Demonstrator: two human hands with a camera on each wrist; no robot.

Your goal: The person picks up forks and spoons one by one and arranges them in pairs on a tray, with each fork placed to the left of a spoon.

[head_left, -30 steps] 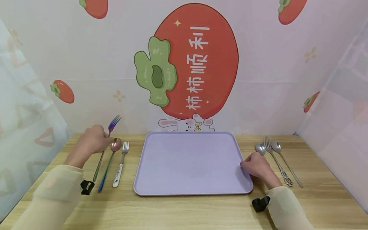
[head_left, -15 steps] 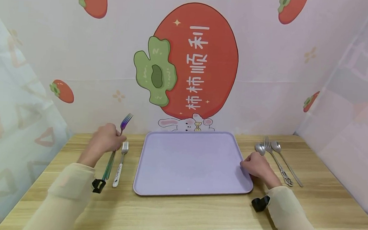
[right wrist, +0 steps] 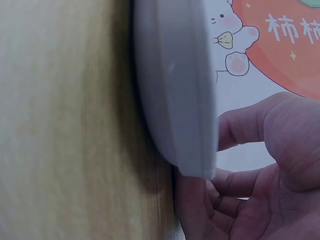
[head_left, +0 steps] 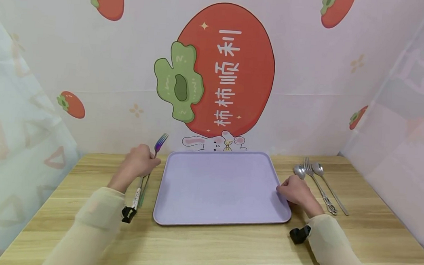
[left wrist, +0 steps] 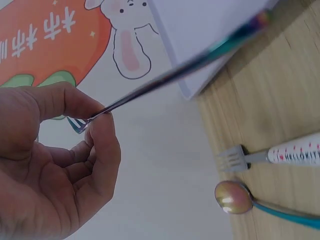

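My left hand (head_left: 139,160) pinches a rainbow-coloured fork (head_left: 161,143) between thumb and forefinger, raised off the table just left of the lilac tray (head_left: 223,188). Its tines point up and away, and the handle slants down toward me. Below that hand lie a fork with a patterned white handle (left wrist: 295,151) and a rainbow-coloured spoon (left wrist: 235,196); the head view mostly hides both behind the hand and arm. At the tray's right edge, my right hand (head_left: 295,190) grips the rim, thumb above and fingers underneath, as the right wrist view shows.
Right of the tray lie a small silver spoon (head_left: 299,171), a silver fork (head_left: 319,185) with an ornate handle, and a long silver spoon (head_left: 318,168). A printed cloth (head_left: 303,73) hangs behind the wooden table (head_left: 205,249).
My left hand has carried the rainbow-coloured fork rightward, over the spoon and the white-handled fork, to beside the tray. The right hand and the tray have stayed still.
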